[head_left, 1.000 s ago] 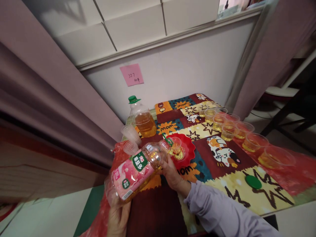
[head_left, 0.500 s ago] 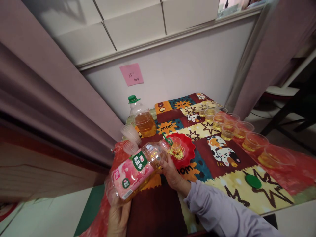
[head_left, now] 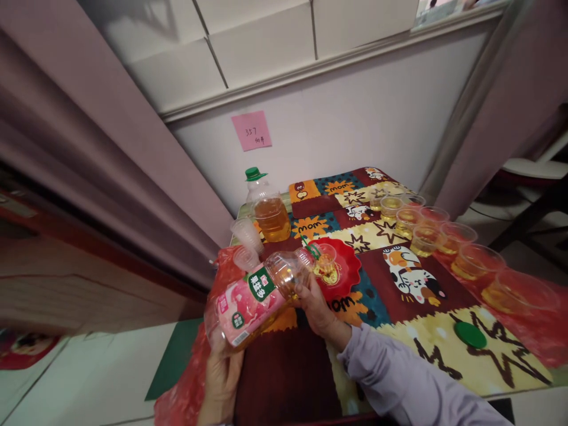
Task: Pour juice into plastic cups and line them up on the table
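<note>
A clear juice bottle (head_left: 251,302) with a pink label lies tilted in both my hands, its mouth towards a small clear plastic cup (head_left: 327,260). My right hand (head_left: 317,307) is closed around the bottle near its neck. Under the base, my left hand (head_left: 224,370) holds the bottle up, its fingers partly hidden. The cup stands on a red scalloped plate (head_left: 352,275) and has some yellowish liquid in it. A green strap (head_left: 313,247) hangs at the bottle's neck. To the right, a round green cap (head_left: 470,335) lies on the patterned mat.
Behind the plate stands a second bottle (head_left: 271,222) of amber juice with a green cap. Stacked clear cups (head_left: 246,235) lie left of it. Several filled cups (head_left: 477,260) form rows along the right side. Red plastic sheeting (head_left: 180,387) hangs over the table edge.
The whole view has shifted, so the table things sit slightly further right. Both hands keep hold of the tilted bottle, with its mouth still by the cup.
</note>
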Demonstrator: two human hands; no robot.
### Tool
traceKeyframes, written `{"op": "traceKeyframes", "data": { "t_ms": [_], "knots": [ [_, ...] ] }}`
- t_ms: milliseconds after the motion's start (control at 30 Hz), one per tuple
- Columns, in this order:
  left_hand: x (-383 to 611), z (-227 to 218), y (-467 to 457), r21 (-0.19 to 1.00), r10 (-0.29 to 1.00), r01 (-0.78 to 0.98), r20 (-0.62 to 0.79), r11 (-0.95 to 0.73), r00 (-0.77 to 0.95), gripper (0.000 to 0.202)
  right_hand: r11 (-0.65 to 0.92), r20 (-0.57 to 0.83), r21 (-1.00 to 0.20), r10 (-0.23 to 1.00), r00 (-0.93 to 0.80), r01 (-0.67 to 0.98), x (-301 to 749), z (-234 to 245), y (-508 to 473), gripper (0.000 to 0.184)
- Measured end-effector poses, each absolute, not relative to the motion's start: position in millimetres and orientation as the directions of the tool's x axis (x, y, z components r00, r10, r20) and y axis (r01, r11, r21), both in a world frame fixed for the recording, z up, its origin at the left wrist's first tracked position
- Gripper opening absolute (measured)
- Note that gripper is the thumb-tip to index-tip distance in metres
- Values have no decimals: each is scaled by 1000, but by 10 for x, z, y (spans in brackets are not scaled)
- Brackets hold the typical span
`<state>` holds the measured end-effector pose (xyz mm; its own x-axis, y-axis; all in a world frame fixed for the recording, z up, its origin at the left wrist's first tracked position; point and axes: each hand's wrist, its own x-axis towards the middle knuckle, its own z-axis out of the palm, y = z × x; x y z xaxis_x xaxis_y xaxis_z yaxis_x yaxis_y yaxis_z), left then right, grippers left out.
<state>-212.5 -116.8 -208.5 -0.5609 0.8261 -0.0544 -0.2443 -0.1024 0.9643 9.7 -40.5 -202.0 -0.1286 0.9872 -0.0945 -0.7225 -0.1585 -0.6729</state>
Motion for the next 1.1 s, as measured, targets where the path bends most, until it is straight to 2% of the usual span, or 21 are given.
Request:
{"op": "traceKeyframes", "data": {
  "t_ms": [100,333,500,633,767,867,900,933,1000,1100],
  "knots": [
    [-2134,-2127,-1180,947,810,-309,-116,-84,-574,68,-150,-87,-688,988,-125,-710,94,-2029,-411,85],
    [-2190,-2234,-1213,935,779,-343,-144,-95,-610,70,-118,-59,-739,992,-111,-664,112,-2088,-410,103],
    [-2160,-2283,-1189,941,755,-324,-145,-94,-639,62,-7,52,-799,995,-80,-602,183,-2089,-376,103],
    [-2135,-2264,-1161,958,751,-268,-101,-105,-653,59,14,58,-830,996,-62,-557,190,-2127,-358,109],
    [-2202,-2048,-1216,974,744,-163,9,-158,-668,57,11,61,-855,995,-80,-519,138,-2178,-355,119],
    [-2278,-1775,-1252,978,771,-16,152,-206,-618,74,36,90,-881,992,-92,-472,108,-2150,-352,116],
    [-2287,-1686,-1242,960,796,181,280,-215,-536,87,57,110,-889,990,-89,-454,104,-2126,-352,115],
    [-2283,-1606,-1217,903,823,365,378,-226,-425,102,77,126,-898,988,-86,-434,101,-2097,-354,114],
    [-2236,-1491,-1130,706,852,664,484,-246,-200,129,94,135,-914,988,-78,-394,103,-2032,-366,114],
    [-2124,-1442,-961,427,874,867,486,-255,18,141,63,109,-933,988,-112,-354,123,-1943,-388,119]
  ]
}}
